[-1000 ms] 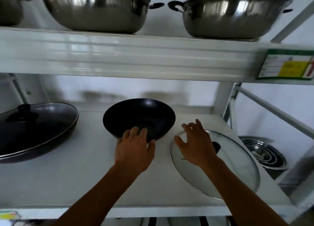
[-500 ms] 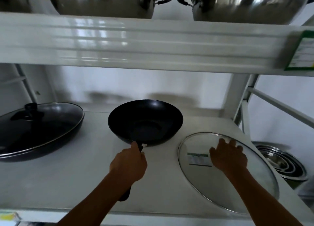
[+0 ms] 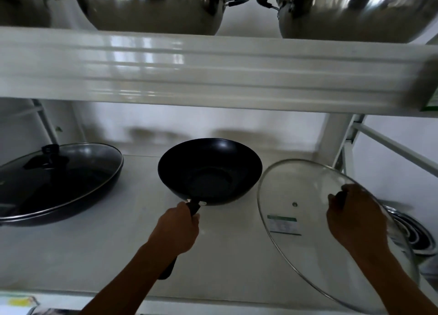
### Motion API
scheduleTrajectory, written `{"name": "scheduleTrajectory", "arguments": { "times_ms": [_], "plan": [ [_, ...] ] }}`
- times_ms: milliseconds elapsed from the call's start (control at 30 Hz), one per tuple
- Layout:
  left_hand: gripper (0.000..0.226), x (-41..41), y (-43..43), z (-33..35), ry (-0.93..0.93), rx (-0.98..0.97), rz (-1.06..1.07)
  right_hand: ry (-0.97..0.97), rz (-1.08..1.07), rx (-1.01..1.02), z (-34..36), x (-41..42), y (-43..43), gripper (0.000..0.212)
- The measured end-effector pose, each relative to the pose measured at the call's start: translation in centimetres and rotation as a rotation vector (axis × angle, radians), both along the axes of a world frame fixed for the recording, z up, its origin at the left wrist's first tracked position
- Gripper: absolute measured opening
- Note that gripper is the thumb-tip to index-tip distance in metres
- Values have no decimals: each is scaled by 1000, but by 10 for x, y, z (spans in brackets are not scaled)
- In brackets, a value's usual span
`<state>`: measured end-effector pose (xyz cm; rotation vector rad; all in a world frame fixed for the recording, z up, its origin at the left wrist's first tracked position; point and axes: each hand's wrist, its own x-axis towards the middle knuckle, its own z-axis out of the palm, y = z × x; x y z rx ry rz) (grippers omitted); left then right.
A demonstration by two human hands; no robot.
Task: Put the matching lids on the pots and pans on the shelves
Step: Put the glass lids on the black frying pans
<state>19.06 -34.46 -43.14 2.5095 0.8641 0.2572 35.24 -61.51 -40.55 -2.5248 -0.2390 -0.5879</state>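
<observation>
Wok [image 3: 209, 172] empty, handle in left hand [image 3: 176, 229] | glass lid [image 3: 308, 220] in right hand [image 3: 355, 217]

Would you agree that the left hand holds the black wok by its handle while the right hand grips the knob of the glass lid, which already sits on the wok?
Not quite. The head view shows the glass lid beside the wok, to its right, not on it. The left hand does hold the wok's handle, and the right hand grips the lid's knob.

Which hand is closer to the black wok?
The left hand. It grips the handle of the black wok. The right hand is off to the wok's right, holding the glass lid by its knob.
</observation>
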Motion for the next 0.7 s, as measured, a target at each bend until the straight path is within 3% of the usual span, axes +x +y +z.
{"name": "scheduleTrajectory", "arguments": {
  "times_ms": [67,167,300,400,700],
  "plan": [
    [31,-10,-11,1,-14,-27,-25,-56,55,35,18,1,14,21],
    [32,-33,-41,-4,-36,-53,-57,16,189,133,38,10,47,38],
    [40,-50,-68,-3,-21,-43,-42,43,272,79,52,-2,117,45],
    [44,-49,-66,0,-10,-43,-37,71,338,21,46,-12,163,38],
    [42,-46,-55,-8,-46,-123,-40,121,459,-106,21,-10,220,38]
  ]
}}
